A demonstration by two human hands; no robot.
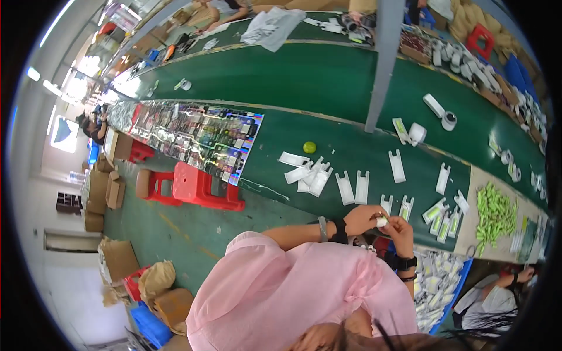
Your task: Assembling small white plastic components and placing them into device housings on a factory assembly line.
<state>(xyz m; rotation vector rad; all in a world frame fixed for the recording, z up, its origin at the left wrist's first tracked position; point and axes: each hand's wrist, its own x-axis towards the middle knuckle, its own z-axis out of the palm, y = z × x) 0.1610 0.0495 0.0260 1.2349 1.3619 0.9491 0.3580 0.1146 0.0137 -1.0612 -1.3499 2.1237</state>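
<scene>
My left hand and my right hand meet at the near edge of the green belt. Together they pinch a small white plastic piece between the fingertips. My left wrist carries a bracelet and a black band, my right wrist a black band. Flat white forked plastic parts lie on the belt just beyond my hands, some of them in a loose heap. Below my right hand stands a blue crate filled with white packed pieces.
A pile of bright green parts lies on a brown sheet at the right. A small green ball, a tape roll and rows of colourful cards rest on the belt. Red stools, cardboard boxes, a grey post. Another person sits lower right.
</scene>
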